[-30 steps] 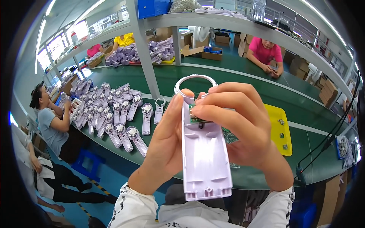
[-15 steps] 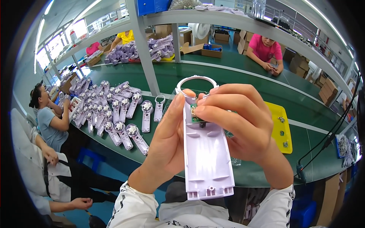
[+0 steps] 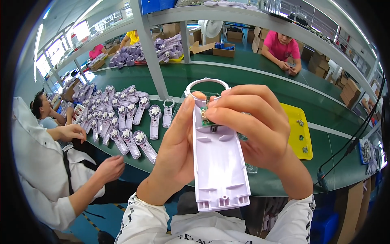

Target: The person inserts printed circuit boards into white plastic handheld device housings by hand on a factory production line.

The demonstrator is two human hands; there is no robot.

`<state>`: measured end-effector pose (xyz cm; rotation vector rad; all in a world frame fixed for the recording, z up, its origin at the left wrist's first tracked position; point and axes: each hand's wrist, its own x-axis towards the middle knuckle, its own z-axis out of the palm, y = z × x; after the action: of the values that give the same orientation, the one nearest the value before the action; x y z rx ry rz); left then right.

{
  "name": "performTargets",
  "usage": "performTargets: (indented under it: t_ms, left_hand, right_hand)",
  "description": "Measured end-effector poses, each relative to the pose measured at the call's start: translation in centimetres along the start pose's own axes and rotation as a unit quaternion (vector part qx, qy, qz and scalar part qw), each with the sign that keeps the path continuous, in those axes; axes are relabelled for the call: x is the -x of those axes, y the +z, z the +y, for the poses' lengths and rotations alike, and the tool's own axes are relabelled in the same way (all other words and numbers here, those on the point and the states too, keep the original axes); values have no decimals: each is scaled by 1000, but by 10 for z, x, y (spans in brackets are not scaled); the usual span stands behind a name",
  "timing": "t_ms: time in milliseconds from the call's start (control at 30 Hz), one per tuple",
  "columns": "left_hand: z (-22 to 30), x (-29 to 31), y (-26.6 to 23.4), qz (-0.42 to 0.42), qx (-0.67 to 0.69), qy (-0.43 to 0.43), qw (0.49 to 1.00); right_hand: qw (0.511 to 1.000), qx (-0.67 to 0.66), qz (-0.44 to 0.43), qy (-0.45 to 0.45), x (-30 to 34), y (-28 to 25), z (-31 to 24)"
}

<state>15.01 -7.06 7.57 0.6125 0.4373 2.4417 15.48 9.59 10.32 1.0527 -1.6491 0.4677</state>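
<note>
In front of me, a pale lilac plastic housing (image 3: pixel 221 168) with a ring at its far end is held up, its hollow inside facing me. My left hand (image 3: pixel 174 150) grips it along the left edge near the ring. Set in the hollow below the ring is a small green circuit board (image 3: pixel 206 116), with a dark part just under it. My right hand (image 3: pixel 260 126) pinches at this board, thumb and fingertips pressed on it. The fingers partly cover the board, so how it is seated cannot be made out.
A yellow tray (image 3: pixel 298 152) with a few small boards lies to the right on the green table (image 3: pixel 260 185). Many lilac assemblies (image 3: pixel 118 110) crowd the left. A dark cable (image 3: pixel 353 146) hangs at right; a shelf post (image 3: pixel 150 53) stands ahead. A person in white (image 3: pixel 48 162) is close on my left.
My hands still hold the housing and board, almost unmoved. The person in white at my left has leaned in, an arm reaching toward the table. My view has shifted slightly.
</note>
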Motion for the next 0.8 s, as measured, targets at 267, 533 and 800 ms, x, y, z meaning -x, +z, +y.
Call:
performTargets:
  t_ms: [267, 533, 800]
  left_hand:
    - [4, -7, 9, 39, 37, -49, 997]
    - [-8, -17, 9, 95, -32, -114, 988]
    - [-43, -23, -13, 46, 116, -157, 980]
  right_hand:
    - [1000, -25, 7, 4, -4, -6, 4]
    - [996, -50, -48, 59, 6, -45, -1]
    - [776, -538, 90, 317, 31, -94, -90]
